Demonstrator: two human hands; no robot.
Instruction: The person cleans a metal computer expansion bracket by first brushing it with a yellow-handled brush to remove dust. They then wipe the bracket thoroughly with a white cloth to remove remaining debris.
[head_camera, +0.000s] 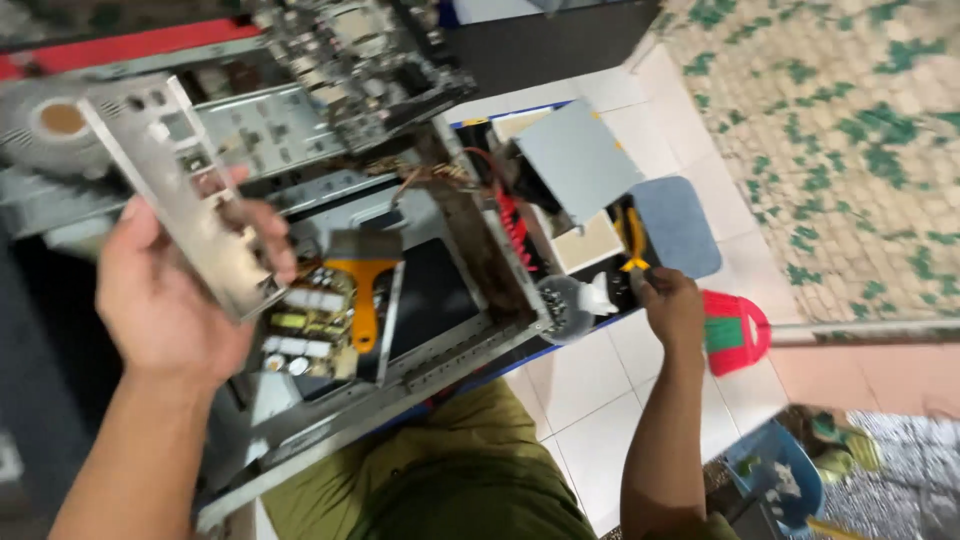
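Observation:
My left hand (165, 295) grips a thin silver metal plate with port cut-outs (175, 190), held up over an open computer case (400, 370). A paintbrush with an orange handle (362, 285) lies inside the case, beside a circuit board with capacitors (305, 335). My right hand (672, 305) reaches to the right of the case and closes on a yellow-handled tool (632, 240) lying on a dark mat. A grey metal box (575, 160) and red wires (510, 225) sit just behind it.
A motherboard (350, 60) leans at the back of the case. A red and green broom head (733, 333) with its long handle lies on the white floor tiles at right. A blue dustpan (775, 475) sits lower right. A blue mat (678, 225) lies by the tool.

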